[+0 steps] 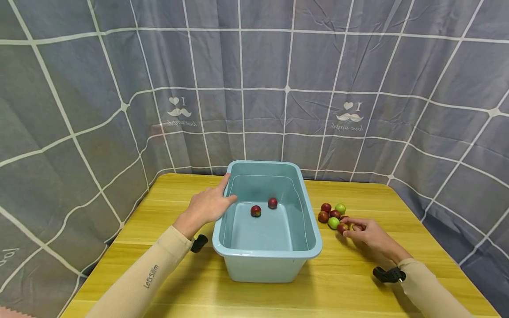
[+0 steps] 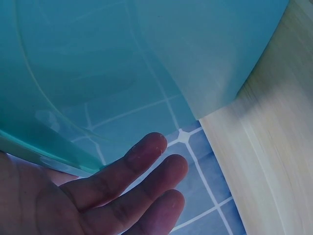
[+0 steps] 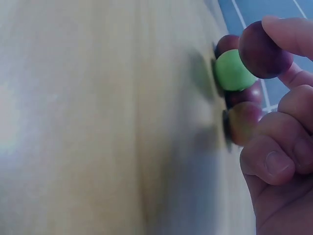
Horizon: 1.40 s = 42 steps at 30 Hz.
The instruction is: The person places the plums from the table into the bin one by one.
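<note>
Two beige sleeves (image 1: 153,269), both cut off at the lower edge; one black wrist piece (image 1: 199,243) beside each. My right hand (image 1: 371,236) pinches one red fruit (image 1: 342,228) between thumb and finger, right of the tub, at the near edge of a cluster. Cannot tell whether this fruit touches the counter (image 1: 342,282).

Cluster count: two green fruit (image 1: 333,223), four more red fruit (image 1: 323,217), one of the four mostly covered by my fingers; others could be hidden there. My own wrist view shows only part of the group, overlapping.

One pale blue tub (image 1: 264,269) stands between my hands. My left hand (image 1: 207,206) rests at its left rim, fingers extended, thumb lying over the edge; three fingertips show from the wrist. Inside, two loose red fruit (image 1: 256,211), near each other, apart.

Behind: grey checked cloth (image 1: 262,57), two reversed prints readable, a third cut off at left.
</note>
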Tool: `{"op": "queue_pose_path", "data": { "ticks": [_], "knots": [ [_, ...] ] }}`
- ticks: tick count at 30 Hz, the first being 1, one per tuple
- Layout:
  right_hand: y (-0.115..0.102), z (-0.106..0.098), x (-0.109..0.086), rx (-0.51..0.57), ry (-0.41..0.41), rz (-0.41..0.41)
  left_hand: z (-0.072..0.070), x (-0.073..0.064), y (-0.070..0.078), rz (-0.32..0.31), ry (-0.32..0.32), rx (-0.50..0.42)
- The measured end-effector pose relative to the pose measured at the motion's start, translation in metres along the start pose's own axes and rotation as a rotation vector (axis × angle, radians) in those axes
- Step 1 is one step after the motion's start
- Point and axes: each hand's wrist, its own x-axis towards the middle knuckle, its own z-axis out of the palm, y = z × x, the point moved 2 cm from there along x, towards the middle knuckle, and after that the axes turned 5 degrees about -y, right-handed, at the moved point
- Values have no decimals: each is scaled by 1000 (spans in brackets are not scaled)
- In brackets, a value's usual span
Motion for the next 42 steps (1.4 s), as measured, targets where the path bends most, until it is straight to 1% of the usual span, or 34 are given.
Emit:
{"op": "queue_pose_path", "data": {
  "ticks": [2, 4, 11, 19, 25, 31, 37, 42],
  "knots": [
    [-5, -2, 1, -62, 9, -34, 0, 0, 0, -1, 0, 4],
    [-9, -4, 2, -80, 14, -42, 0, 0, 0, -2, 0, 5],
    [-21, -8, 7, -76, 23, -78, 1, 0, 0, -9, -3, 6],
    [-38, -13, 14, -97, 23, -118, 1, 0, 1, -5, 4, 5],
    [-58, -17, 18, -123, 16, -146, 1, 1, 0, -7, 4, 5],
    [-78, -23, 23, -155, 13, -192, 2, 0, -1, -9, 5, 2],
    [-96, -29, 31, -179, -7, -196, 1, 0, -1, -11, 9, 4],
    [-111, -31, 37, -203, -14, -218, 1, 0, 0, -10, 8, -4]
  ]
}}
